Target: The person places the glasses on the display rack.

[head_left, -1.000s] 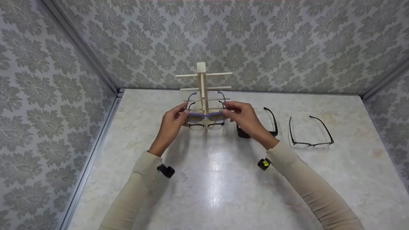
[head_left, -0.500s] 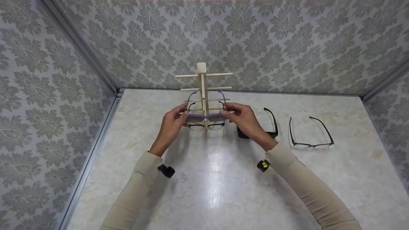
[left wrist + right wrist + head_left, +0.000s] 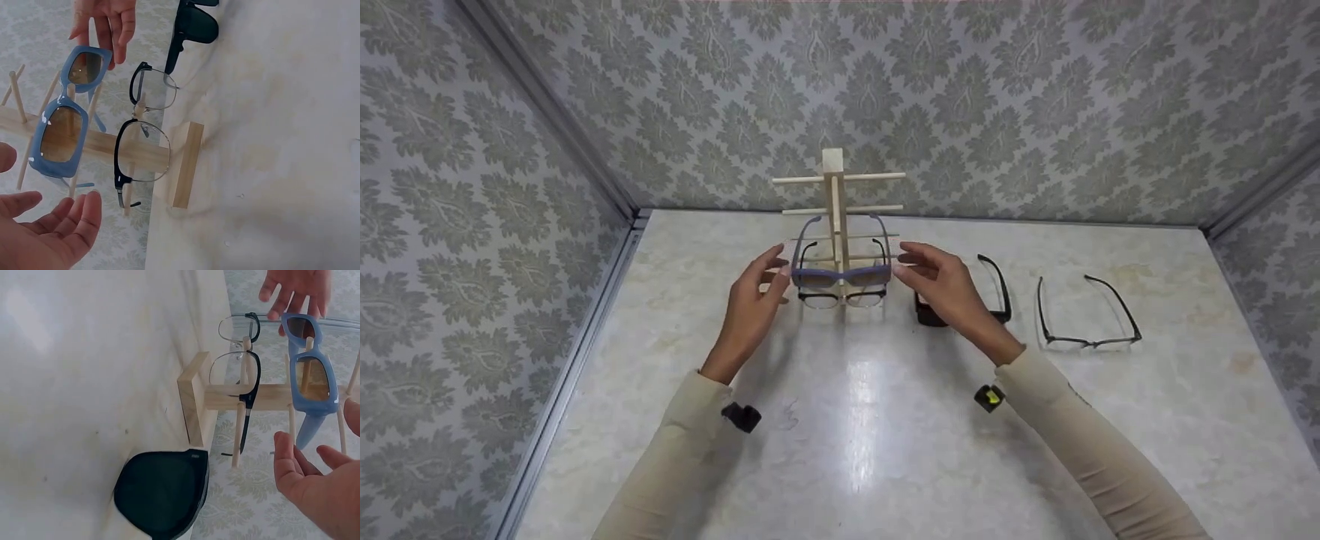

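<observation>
Blue sunglasses (image 3: 841,277) with brown lenses rest on the pegs of a wooden display stand (image 3: 832,161). Below them on the same stand hang half-rim eyeglasses (image 3: 117,152) with dark upper rims. My left hand (image 3: 752,300) is just left of the blue sunglasses, fingers spread and apart from the frame. On the other side my right hand (image 3: 945,289) is close to the right temple, its fingers loosely bent with nothing between them. Both wrist views show a gap between each near hand and the blue sunglasses.
Black sunglasses (image 3: 163,495) lie on the table (image 3: 855,465) right of the stand, partly behind my right hand in the head view. Farther right are dark-framed eyeglasses (image 3: 1091,343) with their temples unfolded. A patterned wall (image 3: 870,90) rises behind the stand.
Both hands have let go of the blue sunglasses and moved slightly outward, the left hand to the left and the right hand to the right. The sunglasses stay on the stand.
</observation>
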